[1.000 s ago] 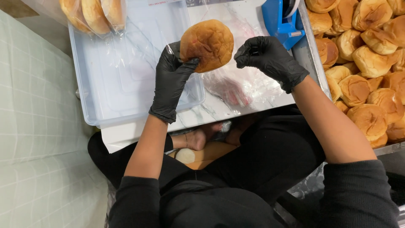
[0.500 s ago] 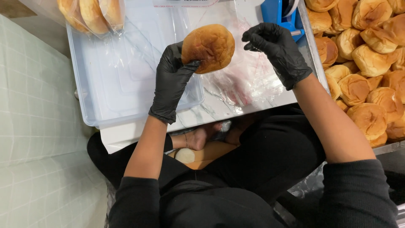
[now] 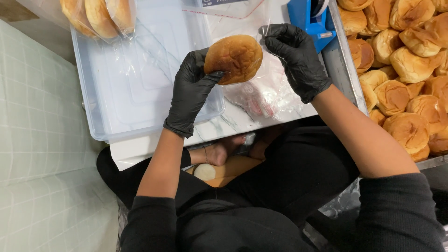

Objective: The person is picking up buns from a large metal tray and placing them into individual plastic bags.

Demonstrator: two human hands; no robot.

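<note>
Left hand grips bun over table's near edge; right hand pinches clear bag just beside it.

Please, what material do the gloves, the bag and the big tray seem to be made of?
Gloves: thin black rubber-like material, perhaps nitrile, snug with a soft sheen. Bag: clear plastic film; it wrinkles and glints, pinched by the right hand. Tray: translucent, pale bluish hard plastic, probably; smooth moulded rim.
</note>
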